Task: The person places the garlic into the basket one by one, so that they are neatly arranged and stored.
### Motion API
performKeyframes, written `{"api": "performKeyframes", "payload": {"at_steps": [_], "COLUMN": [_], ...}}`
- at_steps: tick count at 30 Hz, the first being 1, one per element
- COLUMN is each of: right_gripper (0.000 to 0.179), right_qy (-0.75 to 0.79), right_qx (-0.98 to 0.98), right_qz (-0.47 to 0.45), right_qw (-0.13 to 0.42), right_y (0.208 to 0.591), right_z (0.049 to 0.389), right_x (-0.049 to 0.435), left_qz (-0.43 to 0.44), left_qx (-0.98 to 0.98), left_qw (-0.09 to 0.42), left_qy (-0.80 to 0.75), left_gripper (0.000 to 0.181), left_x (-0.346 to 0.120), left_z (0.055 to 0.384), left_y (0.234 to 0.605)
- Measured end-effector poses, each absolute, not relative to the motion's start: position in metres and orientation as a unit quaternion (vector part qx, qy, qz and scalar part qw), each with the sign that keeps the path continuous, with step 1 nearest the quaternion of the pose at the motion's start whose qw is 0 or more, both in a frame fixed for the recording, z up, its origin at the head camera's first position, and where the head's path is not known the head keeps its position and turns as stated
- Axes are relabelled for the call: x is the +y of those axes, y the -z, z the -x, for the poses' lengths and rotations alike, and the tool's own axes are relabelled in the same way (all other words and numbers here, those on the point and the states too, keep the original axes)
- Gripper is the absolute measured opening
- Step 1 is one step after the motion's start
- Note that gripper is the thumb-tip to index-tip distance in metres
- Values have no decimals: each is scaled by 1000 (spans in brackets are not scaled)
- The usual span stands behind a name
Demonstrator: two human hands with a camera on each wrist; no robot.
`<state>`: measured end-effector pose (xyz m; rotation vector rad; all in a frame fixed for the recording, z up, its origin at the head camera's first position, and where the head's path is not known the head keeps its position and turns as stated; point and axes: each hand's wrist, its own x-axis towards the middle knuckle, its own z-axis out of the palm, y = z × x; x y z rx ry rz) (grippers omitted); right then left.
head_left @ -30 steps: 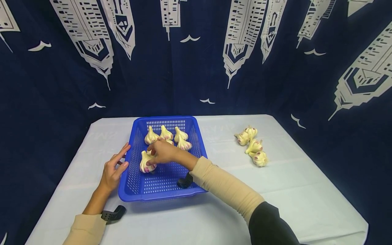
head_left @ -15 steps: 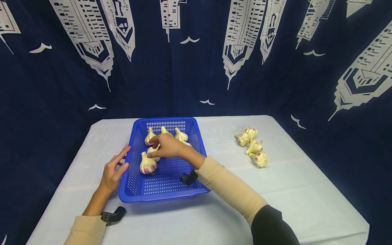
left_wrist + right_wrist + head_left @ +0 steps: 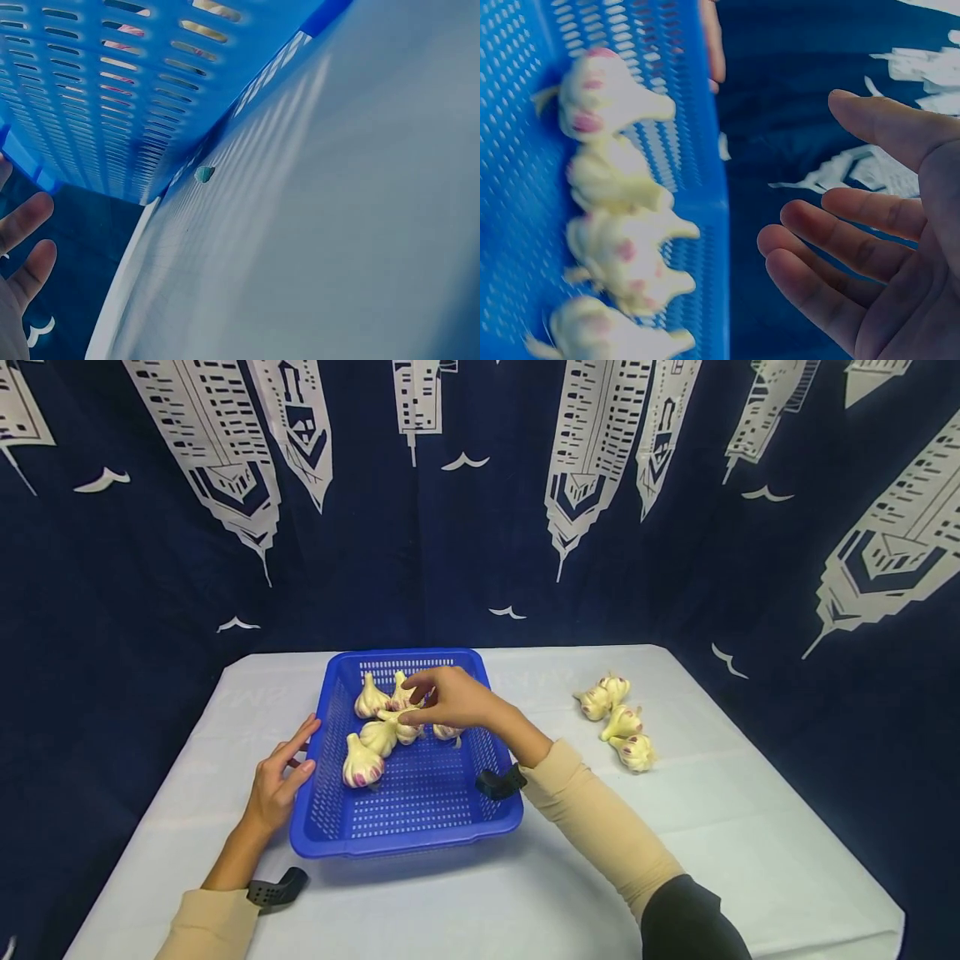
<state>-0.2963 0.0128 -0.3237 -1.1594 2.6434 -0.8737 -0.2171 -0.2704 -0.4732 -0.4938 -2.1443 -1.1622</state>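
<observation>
A blue perforated plastic basket (image 3: 390,845) stands on the white-covered table with several garlic bulbs inside. The frontmost bulb (image 3: 363,767) lies by the left wall, stem up, with purple streaks. Just behind it, a paler bulb (image 3: 378,739) lies among others. My left hand (image 3: 273,781) touches the basket's left rim with extended fingers. Over the basket's back right part hovers my right hand (image 3: 457,697), hiding some bulbs. In the right wrist view its fingers (image 3: 810,285) are loosely bent and hold nothing, while a row of bulbs (image 3: 596,94) runs along the basket wall.
Several more garlic bulbs (image 3: 634,752) lie clustered on the table (image 3: 720,827) to the right of the basket. A dark blue curtain (image 3: 465,552) with white building prints hangs behind the table. In the left wrist view, a small green spot (image 3: 204,174) shows beside the basket.
My right hand has drawn back from the front left bulbs, up and to the right, uncovering the bulbs at the middle left. My left hand stays on the rim.
</observation>
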Motion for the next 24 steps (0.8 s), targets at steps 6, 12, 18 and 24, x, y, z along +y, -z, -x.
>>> {"api": "performKeyframes", "payload": {"at_steps": [6, 12, 18, 24], "right_gripper": [52, 52, 52, 51], "right_qy": [303, 309, 316, 324], "right_qx": [880, 882, 887, 896], "right_qz": [364, 356, 337, 302], "right_qw": [35, 18, -6, -26], "right_y": [317, 322, 323, 328], "right_z": [295, 295, 292, 287], "right_x": [49, 82, 109, 137], "left_qz": [189, 190, 196, 197], "left_qx": [-816, -814, -807, -807], "left_qw": [320, 325, 325, 327], "left_qy": [443, 443, 452, 450], "left_gripper": [55, 55, 55, 56], "left_x": [-269, -270, -270, -268], "left_z": [217, 216, 217, 219], "left_y": [474, 473, 474, 473]}}
